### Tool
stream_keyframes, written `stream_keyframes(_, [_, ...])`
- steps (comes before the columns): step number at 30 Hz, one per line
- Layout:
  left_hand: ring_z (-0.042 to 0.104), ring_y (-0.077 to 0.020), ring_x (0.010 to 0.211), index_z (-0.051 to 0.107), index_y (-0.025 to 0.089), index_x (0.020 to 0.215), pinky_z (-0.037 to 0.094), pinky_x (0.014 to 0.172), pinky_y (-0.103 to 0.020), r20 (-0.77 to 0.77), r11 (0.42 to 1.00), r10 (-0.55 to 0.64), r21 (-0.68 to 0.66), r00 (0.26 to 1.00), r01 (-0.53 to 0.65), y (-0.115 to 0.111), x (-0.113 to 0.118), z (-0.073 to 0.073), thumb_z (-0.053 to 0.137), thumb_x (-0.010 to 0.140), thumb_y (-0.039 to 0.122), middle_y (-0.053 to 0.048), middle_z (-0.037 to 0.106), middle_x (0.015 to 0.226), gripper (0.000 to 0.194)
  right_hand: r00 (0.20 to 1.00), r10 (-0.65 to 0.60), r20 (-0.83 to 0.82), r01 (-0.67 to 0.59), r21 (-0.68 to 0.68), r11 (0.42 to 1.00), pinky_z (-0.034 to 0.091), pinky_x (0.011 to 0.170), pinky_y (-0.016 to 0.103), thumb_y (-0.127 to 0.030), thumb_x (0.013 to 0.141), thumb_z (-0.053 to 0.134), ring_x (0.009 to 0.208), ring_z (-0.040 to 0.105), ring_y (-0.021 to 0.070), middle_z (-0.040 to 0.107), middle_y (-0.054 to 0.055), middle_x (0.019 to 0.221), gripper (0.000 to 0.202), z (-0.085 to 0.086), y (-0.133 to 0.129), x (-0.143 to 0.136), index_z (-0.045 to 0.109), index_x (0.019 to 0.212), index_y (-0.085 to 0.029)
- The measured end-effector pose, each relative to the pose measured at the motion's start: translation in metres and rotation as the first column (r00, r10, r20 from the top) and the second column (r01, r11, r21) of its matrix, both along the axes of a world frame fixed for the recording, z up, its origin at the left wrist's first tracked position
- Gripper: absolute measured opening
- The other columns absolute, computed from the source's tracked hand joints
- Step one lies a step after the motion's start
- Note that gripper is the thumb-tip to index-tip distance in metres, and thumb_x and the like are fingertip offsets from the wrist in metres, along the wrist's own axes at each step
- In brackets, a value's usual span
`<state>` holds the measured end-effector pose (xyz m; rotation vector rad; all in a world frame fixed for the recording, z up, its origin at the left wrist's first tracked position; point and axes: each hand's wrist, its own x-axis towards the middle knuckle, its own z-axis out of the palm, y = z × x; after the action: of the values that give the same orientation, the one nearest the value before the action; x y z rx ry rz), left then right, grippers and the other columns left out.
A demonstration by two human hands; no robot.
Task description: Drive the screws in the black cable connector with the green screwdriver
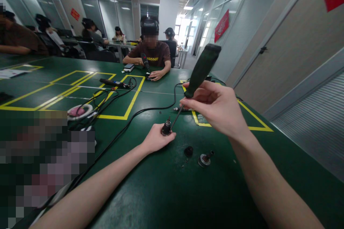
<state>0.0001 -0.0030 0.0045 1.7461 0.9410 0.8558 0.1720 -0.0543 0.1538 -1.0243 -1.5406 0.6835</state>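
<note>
My left hand (pixel 157 138) is wrapped round a small black cylindrical part with a metal tip (pixel 167 126), which points upward over the green table. Between thumb and fingers, my right hand (pixel 217 105) grips a screwdriver (pixel 202 69) near the lower end of its dark green handle. The shaft slants down to the left, and its tip is at the side of the black part; whether it touches is hard to see. Just right of my left hand lie a small black cap-like piece (pixel 189 151) and a round metal piece with a short stem (pixel 204 159).
Across the green table (pixel 150 193) run a black cable (pixel 145 109) and yellow tape lines (pixel 131 104). A pen-shaped electric tool (pixel 114 83) lies with tangled cords at left, near a white tape roll (pixel 88 109). Opposite sits a person (pixel 153 52) holding a dark tool.
</note>
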Motion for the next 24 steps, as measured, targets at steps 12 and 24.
stream_keyframes(12, [0.048, -0.0125, 0.06, 0.059, 0.018, 0.065, 0.039, 0.061, -0.027, 0.015, 1.0, 0.002, 0.011, 1.0, -0.002, 0.0017, -0.0009, -0.0028, 0.068, 0.074, 0.04, 0.003, 0.055, 0.06, 0.025, 0.996, -0.061, 0.06, 0.059, 0.041, 0.997, 0.063, 0.066, 0.031, -0.043, 0.069, 0.096, 0.073, 0.072, 0.018, 0.074, 0.002, 0.078, 0.041, 0.0007, -0.0006, -0.0008, 0.081, 0.098, -0.018])
stream_keyframes(24, [0.047, -0.0128, 0.059, 0.059, 0.019, 0.065, 0.039, 0.062, -0.027, -0.007, 1.0, 0.01, 0.003, 1.0, -0.01, -0.0002, -0.0007, 0.001, 0.068, 0.075, 0.038, 0.004, 0.054, 0.058, 0.023, 1.0, -0.005, -0.017, 0.005, 0.001, 1.0, 0.066, 0.071, 0.034, -0.035, 0.07, 0.093, 0.079, 0.075, 0.0179, 0.078, 0.007, 0.108, 0.047, -0.0024, 0.002, -0.0017, 0.076, 0.111, -0.019])
